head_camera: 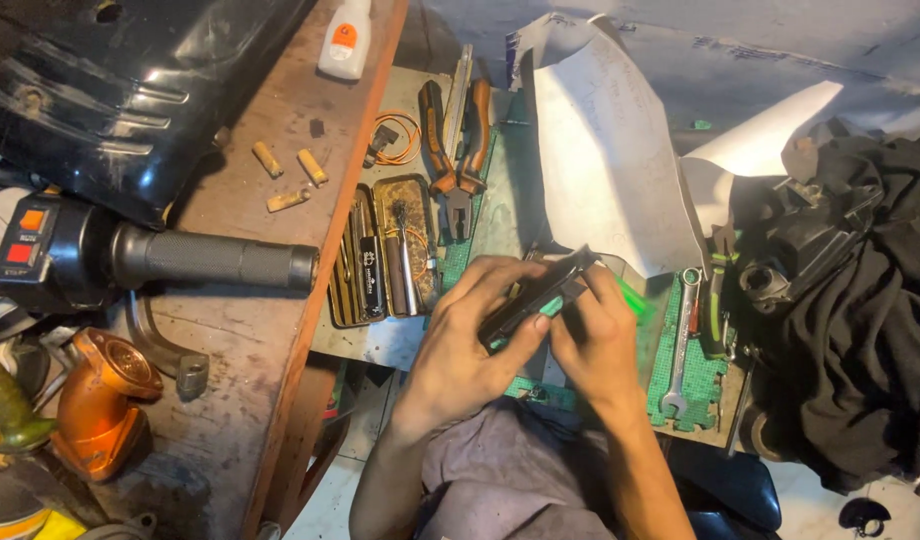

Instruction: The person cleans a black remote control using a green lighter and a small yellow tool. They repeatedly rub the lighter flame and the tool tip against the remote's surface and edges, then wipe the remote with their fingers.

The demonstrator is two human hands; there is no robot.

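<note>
The black part [540, 295], pinched between the left hand [470, 340] and right hand [595, 335], both closed on it, may slip onto the green mat [695, 375] below if either grip loosens

At the top edge of your bench a white squeeze bottle [344, 38] is standing, wearing an orange and white label [344, 36]. Lower down, beside the pliers, an open yellowish tin [384, 250] is lying flat with two long compartments; a black tool inside is carrying a small white label [370, 272]. At far left, the handlebar switch block [35, 250] is showing one orange and one red marked button.
</note>
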